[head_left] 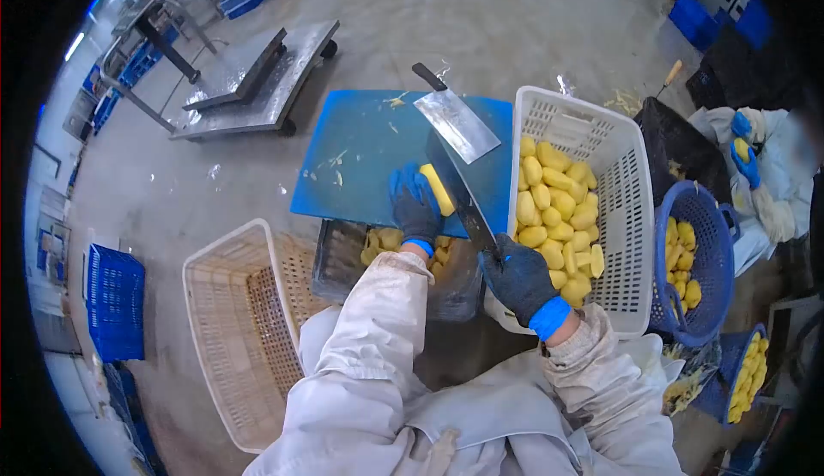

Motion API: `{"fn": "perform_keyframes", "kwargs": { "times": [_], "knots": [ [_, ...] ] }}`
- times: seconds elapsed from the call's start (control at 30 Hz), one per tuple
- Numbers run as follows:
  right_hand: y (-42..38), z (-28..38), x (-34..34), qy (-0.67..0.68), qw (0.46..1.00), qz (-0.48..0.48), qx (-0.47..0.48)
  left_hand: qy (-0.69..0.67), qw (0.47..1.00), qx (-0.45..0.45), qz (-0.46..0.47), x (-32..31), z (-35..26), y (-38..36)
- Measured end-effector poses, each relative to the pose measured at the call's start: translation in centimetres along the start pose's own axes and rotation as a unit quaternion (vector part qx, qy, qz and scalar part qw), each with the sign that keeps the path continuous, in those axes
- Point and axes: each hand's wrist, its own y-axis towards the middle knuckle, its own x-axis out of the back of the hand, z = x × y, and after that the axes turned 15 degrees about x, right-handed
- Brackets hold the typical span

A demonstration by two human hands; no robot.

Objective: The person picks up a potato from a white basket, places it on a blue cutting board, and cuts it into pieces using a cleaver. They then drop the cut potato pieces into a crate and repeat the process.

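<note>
My left hand (415,203), in a dark glove, has its fingers against a peeled yellow potato (438,189) on the blue cutting board (356,163). In my right hand (519,280), also gloved, is the handle of a dark-bladed knife (468,203), whose blade lies just right of the potato. A shiny cleaver (457,124) rests on the board's upper right part. Beside the board stands a white crate (625,167) holding several peeled potatoes (554,201). Below its front edge, partly hidden by my left arm, a grey bin (335,261) contains potato pieces.
A white crate (232,330) sits at lower left, and a blue crate (115,303) beyond it. Blue baskets of potatoes (717,261) (725,377) stand at right, near a person (755,175) holding a potato. A metal cart (257,81) is at upper left.
</note>
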Motion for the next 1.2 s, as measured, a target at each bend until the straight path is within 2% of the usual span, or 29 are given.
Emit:
{"fn": "perform_keyframes", "kwargs": {
  "times": [0.03,0.1,0.17,0.27,0.47,0.53,0.67,0.73,0.8,0.83,0.87,0.9,0.97,1.0,1.03,1.1,1.17,1.2],
  "knots": [
    [0.5,0.1,-0.1,-0.034,0.999,0.025,0.005,-0.005,1.0,0.005,-0.003,-0.1,0.2,0.1],
    [1.1,0.3,0.0,-0.06,0.996,0.06,-0.005,0.078,0.997,-0.011,-0.018,-0.7,0.9,-0.1],
    [1.5,0.7,0.1,-0.084,0.992,0.095,-0.018,0.073,0.997,0.003,-0.006,-0.8,1.0,-0.2],
    [2.1,1.6,-0.5,-0.099,0.992,0.08,-0.005,0.072,0.997,0.028,0.004,-0.4,0.4,-0.4],
    [8.2,-0.9,-4.3,-0.092,0.978,0.185,-0.035,0.08,0.995,0.046,0.024,0.6,-0.8,-0.5],
    [9.8,-1.9,-6.7,-0.108,0.983,0.144,-0.025,0.073,0.996,0.043,0.015,0.5,-1.0,-0.1],
    [10.2,-2.4,-6.4,-0.068,0.989,0.125,-0.042,0.034,0.999,0.012,0.019,0.0,0.9,-0.4],
    [6.7,-2.6,-3.9,0.011,0.997,0.065,-0.042,0.041,0.999,0.002,0.03,0.2,0.3,-0.2],
    [2.6,-3.8,-1.6,0.173,0.985,-0.011,-0.025,0.031,0.998,0.0,0.046,-0.3,1.5,-0.3],
    [1.0,-2.4,1.2,0.262,0.956,-0.006,-0.133,0.027,0.998,-0.008,0.055,-0.2,2.1,-0.1],
    [-1.1,-3.4,2.4,0.361,0.918,-0.045,-0.161,-0.012,0.997,-0.006,0.077,0.6,1.6,0.1],
    [-2.4,-2.4,5.0,0.375,0.903,-0.067,-0.2,-0.01,0.997,-0.01,0.078,1.1,1.5,0.3],
    [-5.6,-3.0,8.1,0.339,0.897,-0.099,-0.266,-0.148,0.977,0.062,0.14,1.5,1.2,0.7],
    [-6.9,-3.4,9.1,0.3,0.903,-0.113,-0.287,-0.144,0.978,0.06,0.141,1.9,0.5,0.4],
    [-8.7,-4.8,9.3,0.331,0.88,-0.151,-0.307,-0.091,0.987,0.053,0.122,2.4,-0.6,0.0],
    [-10.9,-6.1,9.7,0.319,0.878,-0.165,-0.315,-0.035,0.993,0.042,0.102,2.4,-1.1,-0.5],
    [-12.0,-7.1,9.3,0.333,0.874,-0.169,-0.312,0.097,0.985,-0.114,0.081,2.4,-1.2,-1.0],
    [-12.3,-7.4,9.1,0.343,0.871,-0.172,-0.307,0.105,0.984,-0.12,0.084,2.6,-1.4,-1.2]
  ]
}}
